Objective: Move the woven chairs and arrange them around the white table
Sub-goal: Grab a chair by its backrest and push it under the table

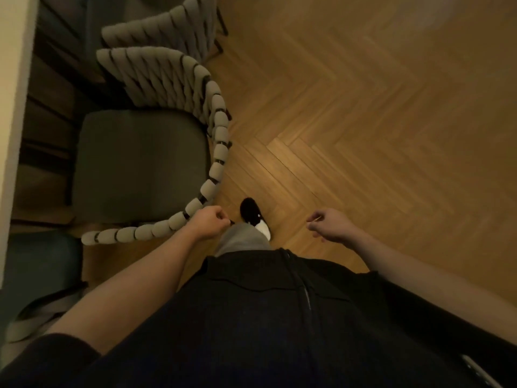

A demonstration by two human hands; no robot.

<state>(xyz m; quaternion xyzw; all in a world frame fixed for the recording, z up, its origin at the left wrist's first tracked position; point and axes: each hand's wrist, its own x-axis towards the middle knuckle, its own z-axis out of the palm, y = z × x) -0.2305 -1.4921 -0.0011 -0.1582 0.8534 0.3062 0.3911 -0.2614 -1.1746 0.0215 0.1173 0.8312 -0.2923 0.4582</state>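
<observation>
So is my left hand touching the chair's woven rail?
Cannot tell. In the head view the left hand sits curled right at the rail of the chair, but no contact or gap shows plainly.

The floor (pixel 363 121) is warm herringbone wood, filling everything from 12 round to 4 o'clock. Standing on it at about 10 o'clock is a woven chair (pixel 156 141) with a grey seat pad and chunky rope back, tucked against the white worktop (pixel 12 102) at the 9 o'clock edge. A second woven chair (pixel 167 32) stands just behind it at 11. A black-and-white shoe (pixel 254 217) is planted dead centre.
</observation>
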